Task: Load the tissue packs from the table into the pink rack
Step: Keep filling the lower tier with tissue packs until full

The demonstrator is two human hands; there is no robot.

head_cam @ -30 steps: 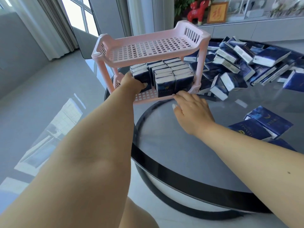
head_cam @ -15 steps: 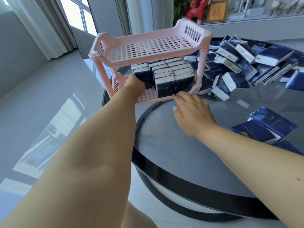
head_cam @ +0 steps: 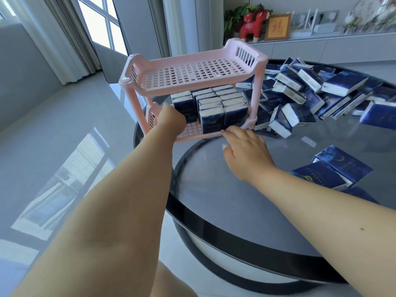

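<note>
While the pink rack (head_cam: 192, 71) stands at the near-left edge of the round table (head_cam: 225, 189), its long axis runs left to right across the view, with the open front facing the person. It is a two-tier plastic frame with slotted end walls and grid-perforated shelves. Its top shelf carries nothing; its lower shelf holds upright tissue packs (head_cam: 214, 108) in tight rows, white tops up and dark blue faces forward, filling the right and middle and leaving bare grid at the front left. The left hand (head_cam: 171, 118) reaches into that lower tier at its left end, fingers curled against the nearest upright pack; whether this grip truly clasps the pack cannot be told. The right hand (head_cam: 244, 146) lies palm down with relaxed, straight fingers, their tips touching the front rim of the lower shelf, grasping nothing. Behind and to the right of the rack, a loose heap of packs (head_cam: 310, 93) lies tumbled at all angles on the glossy grey tabletop. Two more flat packs (head_cam: 334, 170) lie near the right forearm, overlapping.
</note>
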